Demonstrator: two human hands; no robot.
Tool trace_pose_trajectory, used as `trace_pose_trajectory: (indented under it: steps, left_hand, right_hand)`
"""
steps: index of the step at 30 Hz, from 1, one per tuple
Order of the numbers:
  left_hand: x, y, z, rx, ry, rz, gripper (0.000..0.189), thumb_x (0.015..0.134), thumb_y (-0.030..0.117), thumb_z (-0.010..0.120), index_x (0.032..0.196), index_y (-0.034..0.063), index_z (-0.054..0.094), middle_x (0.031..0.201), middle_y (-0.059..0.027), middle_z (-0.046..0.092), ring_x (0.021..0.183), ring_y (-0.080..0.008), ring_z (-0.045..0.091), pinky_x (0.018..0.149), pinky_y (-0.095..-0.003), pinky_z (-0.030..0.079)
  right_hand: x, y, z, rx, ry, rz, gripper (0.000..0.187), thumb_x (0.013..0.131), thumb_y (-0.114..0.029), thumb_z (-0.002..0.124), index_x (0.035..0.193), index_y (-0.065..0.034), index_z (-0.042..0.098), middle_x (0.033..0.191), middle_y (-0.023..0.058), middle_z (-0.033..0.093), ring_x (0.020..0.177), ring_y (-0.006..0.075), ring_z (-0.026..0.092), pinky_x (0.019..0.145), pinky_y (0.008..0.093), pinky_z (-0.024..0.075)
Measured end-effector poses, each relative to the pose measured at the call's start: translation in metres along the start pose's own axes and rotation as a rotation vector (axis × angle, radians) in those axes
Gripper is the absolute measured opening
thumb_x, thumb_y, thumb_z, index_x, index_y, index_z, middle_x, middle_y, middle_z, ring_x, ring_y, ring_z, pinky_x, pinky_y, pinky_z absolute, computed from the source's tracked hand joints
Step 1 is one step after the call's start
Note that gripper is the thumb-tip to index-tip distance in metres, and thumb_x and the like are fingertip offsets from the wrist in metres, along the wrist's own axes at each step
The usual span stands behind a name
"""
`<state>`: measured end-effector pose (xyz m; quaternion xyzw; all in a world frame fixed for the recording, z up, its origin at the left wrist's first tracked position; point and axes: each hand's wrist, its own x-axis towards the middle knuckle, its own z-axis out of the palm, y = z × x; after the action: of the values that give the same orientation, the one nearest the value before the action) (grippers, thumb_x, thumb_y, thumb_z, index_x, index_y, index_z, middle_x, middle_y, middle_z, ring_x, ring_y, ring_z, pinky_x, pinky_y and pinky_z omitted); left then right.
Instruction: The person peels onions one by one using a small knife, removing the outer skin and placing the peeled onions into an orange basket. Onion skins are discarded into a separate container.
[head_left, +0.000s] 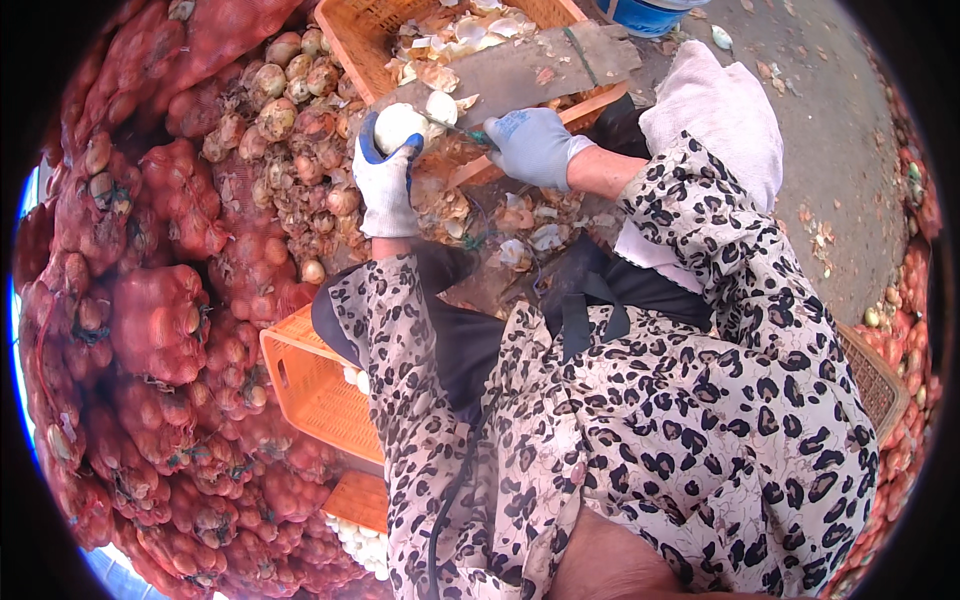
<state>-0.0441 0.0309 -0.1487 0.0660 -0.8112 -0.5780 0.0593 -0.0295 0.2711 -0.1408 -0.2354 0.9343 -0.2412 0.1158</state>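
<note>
My left hand (388, 176), in a white glove with blue-coated fingers, grips a peeled white onion (400, 129) from below and the side. In my right hand (534, 146), gloved in grey, is a knife (478, 137) with green on its handle. Its thin blade points left to the onion; whether it touches is hard to tell. A smaller white onion piece (442, 108) shows just beyond the blade, at the near-left end of a worn wooden board (517, 75). This board lies across an orange plastic crate (352, 37) holding onion skins (469, 34).
Unpeeled onions (300, 112) are heaped to the left, beside stacked red mesh sacks (161, 322) of onions. Another orange crate (322, 390) with white onions stands by my left leg. A blue bucket (646, 16) is at the top. Skins (547, 236) litter the floor between my legs.
</note>
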Motion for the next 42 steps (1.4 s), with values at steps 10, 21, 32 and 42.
trace_pose_trajectory:
  steps: [10, 21, 32, 42]
  left_hand:
    - [-0.011, 0.006, -0.011, -0.456, -0.074, -0.049, 0.065, 0.075, -0.005, 0.071, 0.137, -0.0004, 0.054, 0.126, -0.0099, 0.062, 0.112, -0.0222, 0.062, 0.093, -0.033, 0.054]
    - [0.003, 0.003, 0.007, -0.711, -0.066, -0.089, 0.054, 0.086, -0.004, 0.065, 0.138, 0.0001, 0.052, 0.129, -0.0109, 0.06, 0.114, -0.0229, 0.06, 0.098, -0.0351, 0.051]
    - [0.018, 0.01, 0.003, -0.053, -0.104, 0.093, 0.062, 0.07, -0.002, 0.078, 0.13, 0.0026, 0.062, 0.121, -0.0097, 0.065, 0.108, -0.0208, 0.064, 0.093, -0.0329, 0.054]
    - [0.005, 0.014, 0.004, -0.007, -0.099, 0.054, 0.048, 0.074, -0.001, 0.078, 0.121, 0.0033, 0.067, 0.113, -0.0059, 0.068, 0.1, -0.0166, 0.065, 0.088, -0.0313, 0.055]
  right_hand:
    - [0.001, -0.01, -0.003, 0.106, 0.0, -0.009, 0.032, 0.09, -0.032, 0.062, 0.104, -0.0041, 0.065, 0.098, 0.0167, 0.072, 0.096, 0.035, 0.069, 0.083, 0.0463, 0.0533]
    - [0.011, -0.007, -0.008, 0.116, 0.068, 0.016, 0.032, 0.093, -0.034, 0.06, 0.108, -0.0053, 0.061, 0.097, 0.0161, 0.071, 0.096, 0.0356, 0.068, 0.083, 0.0472, 0.0523]
    - [0.017, -0.005, -0.01, 0.257, -0.026, 0.074, 0.04, 0.09, -0.042, 0.064, 0.106, -0.0056, 0.065, 0.088, 0.0196, 0.07, 0.092, 0.0385, 0.067, 0.08, 0.0491, 0.0503]
    - [0.022, -0.017, -0.015, 0.477, 0.026, 0.168, 0.042, 0.087, -0.045, 0.065, 0.099, -0.0049, 0.069, 0.094, 0.0195, 0.071, 0.094, 0.0383, 0.068, 0.083, 0.0473, 0.0514]
